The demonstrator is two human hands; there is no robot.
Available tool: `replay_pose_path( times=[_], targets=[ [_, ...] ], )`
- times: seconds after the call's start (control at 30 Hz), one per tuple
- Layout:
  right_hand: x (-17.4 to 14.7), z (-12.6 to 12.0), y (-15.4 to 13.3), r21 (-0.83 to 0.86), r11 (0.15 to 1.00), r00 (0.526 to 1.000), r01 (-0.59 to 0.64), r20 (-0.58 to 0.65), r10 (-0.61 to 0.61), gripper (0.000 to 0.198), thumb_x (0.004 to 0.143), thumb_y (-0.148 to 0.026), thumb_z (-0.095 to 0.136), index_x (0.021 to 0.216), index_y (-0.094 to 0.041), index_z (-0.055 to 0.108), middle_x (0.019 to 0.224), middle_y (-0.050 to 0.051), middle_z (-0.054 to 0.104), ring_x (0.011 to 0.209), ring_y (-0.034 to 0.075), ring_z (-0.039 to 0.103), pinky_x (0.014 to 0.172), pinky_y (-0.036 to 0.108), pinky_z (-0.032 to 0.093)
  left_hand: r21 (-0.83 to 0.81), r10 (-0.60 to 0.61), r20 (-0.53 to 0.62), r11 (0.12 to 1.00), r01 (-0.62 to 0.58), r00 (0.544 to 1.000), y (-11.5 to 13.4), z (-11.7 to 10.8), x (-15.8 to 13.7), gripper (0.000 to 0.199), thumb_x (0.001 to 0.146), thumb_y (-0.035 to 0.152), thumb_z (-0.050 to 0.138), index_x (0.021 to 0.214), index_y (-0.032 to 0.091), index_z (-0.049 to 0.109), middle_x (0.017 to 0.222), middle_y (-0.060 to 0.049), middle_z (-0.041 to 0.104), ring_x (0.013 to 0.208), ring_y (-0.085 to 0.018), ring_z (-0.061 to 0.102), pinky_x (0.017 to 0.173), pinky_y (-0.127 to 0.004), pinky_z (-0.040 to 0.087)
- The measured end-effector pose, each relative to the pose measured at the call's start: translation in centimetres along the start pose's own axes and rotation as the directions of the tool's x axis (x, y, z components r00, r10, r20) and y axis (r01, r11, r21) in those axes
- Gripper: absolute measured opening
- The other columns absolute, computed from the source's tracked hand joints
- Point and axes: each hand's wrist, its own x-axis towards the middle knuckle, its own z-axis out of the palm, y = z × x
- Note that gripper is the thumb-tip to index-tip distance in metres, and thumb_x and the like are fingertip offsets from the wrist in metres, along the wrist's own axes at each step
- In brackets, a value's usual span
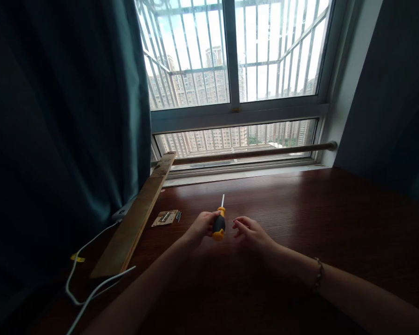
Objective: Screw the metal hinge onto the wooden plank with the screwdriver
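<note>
My left hand (203,224) is wrapped round the handle of a screwdriver (219,225) with a black and yellow grip. Its thin metal shaft points away from me, toward the window. Just right of the screwdriver and apart from it, my right hand (253,231) is held over the tabletop with its fingers curled in. The thumb and fingertips come close together there, and anything between them is too small to make out. To the left on the table lies a small piece of cardboard (165,217) with several small metal pieces on it. Several dark screw-like pieces (179,216) lie beside it.
A long wooden board (136,221) slants along the left of the brown table (293,204), its far end near the window rail (254,153). White cables (70,284) and a power strip (120,213) lie left of it. A dark blue curtain (125,116) hangs there.
</note>
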Motion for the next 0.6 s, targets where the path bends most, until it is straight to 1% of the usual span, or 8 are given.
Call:
replay_pose_path(
  times=[0.07,0.17,0.27,0.33,0.4,0.47,0.53,0.6],
  targets=[
    [-0.2,0.1,-0.4,0.111,0.992,0.998,-0.056,0.033,0.052,0.052,0.068,-0.059,0.06,0.097,-0.017,0.054,0.092,0.005,0.058,0.069,0.015,0.062,0.052,0.025,0.05,-0.12,0.048,0.089,0.992,-0.038,0.995,-0.3,2.2,-1.1,0.044,0.069,0.055,0.057,0.073,0.011,0.056,0.052,0.002,0.051,0.04,-0.007,0.044,0.038,-0.018,0.027],
    [-0.4,0.3,-0.3,0.171,0.982,0.995,-0.081,0.072,0.069,0.046,0.072,-0.058,0.057,0.09,-0.015,0.053,0.074,0.002,0.058,0.06,0.013,0.058,0.052,0.025,0.048,-0.108,0.083,0.198,0.992,-0.063,0.977,-0.9,4.6,-2.4,0.045,0.07,0.056,0.056,0.074,0.011,0.054,0.052,0.001,0.053,0.037,-0.006,0.044,0.036,-0.018,0.028],
    [-0.3,0.0,-0.1,0.072,0.997,1.0,-0.012,-0.001,0.012,0.04,0.068,-0.052,0.064,0.073,-0.015,0.051,0.059,-0.003,0.051,0.053,0.01,0.052,0.049,0.021,0.044,-0.045,0.106,0.292,0.994,-0.097,0.95,-1.3,5.4,-3.0,0.047,0.074,0.057,0.051,0.084,0.011,0.054,0.064,-0.003,0.06,0.04,-0.01,0.053,0.037,-0.02,0.034],
    [0.1,-0.7,-0.4,0.003,1.0,0.999,-0.026,-0.033,0.026,0.037,0.068,-0.048,0.065,0.074,-0.015,0.05,0.059,-0.003,0.051,0.051,0.01,0.053,0.045,0.021,0.043,0.009,0.149,0.314,0.987,-0.16,0.938,-1.5,5.4,-3.1,0.05,0.077,0.054,0.048,0.103,0.012,0.052,0.08,-0.006,0.063,0.046,-0.011,0.057,0.039,-0.021,0.038],
    [0.7,-1.9,-1.3,-0.048,0.995,0.995,-0.09,-0.051,0.088,0.031,0.073,-0.043,0.061,0.08,-0.016,0.048,0.063,-0.003,0.054,0.048,0.011,0.055,0.039,0.021,0.044,0.099,0.242,0.31,0.954,-0.284,0.919,-1.6,5.2,-3.1,0.05,0.081,0.048,0.047,0.119,0.016,0.045,0.098,-0.009,0.063,0.055,-0.011,0.059,0.045,-0.023,0.043],
    [1.6,-3.8,-2.4,-0.141,0.979,0.985,-0.146,-0.117,0.13,0.022,0.078,-0.036,0.057,0.083,-0.017,0.047,0.069,-0.001,0.055,0.045,0.01,0.056,0.036,0.02,0.044,0.259,0.365,0.28,0.862,-0.436,0.888,-1.9,4.8,-3.0,0.043,0.085,0.041,0.045,0.121,0.018,0.045,0.107,-0.01,0.061,0.065,-0.011,0.06,0.055,-0.024,0.048],
    [2.5,-6.7,-3.5,-0.341,0.916,0.96,-0.211,-0.251,0.128,0.016,0.082,-0.031,0.053,0.082,-0.016,0.048,0.069,-0.001,0.055,0.044,0.008,0.054,0.036,0.019,0.044,0.465,0.488,0.272,0.688,-0.557,0.829,-2.5,4.3,-2.7,0.035,0.087,0.035,0.043,0.117,0.018,0.048,0.106,-0.009,0.061,0.075,-0.014,0.06,0.065,-0.027,0.05],
    [3.2,-10.2,-4.5,-0.586,0.733,0.903,-0.344,-0.42,0.088,0.018,0.085,-0.033,0.051,0.082,-0.016,0.051,0.068,0.001,0.058,0.047,0.008,0.056,0.039,0.017,0.046,0.638,0.586,0.318,0.449,-0.625,0.745,-3.2,3.7,-2.3,0.03,0.088,0.03,0.04,0.113,0.017,0.051,0.104,-0.009,0.062,0.084,-0.017,0.059,0.075,-0.032,0.049]
  ],
)
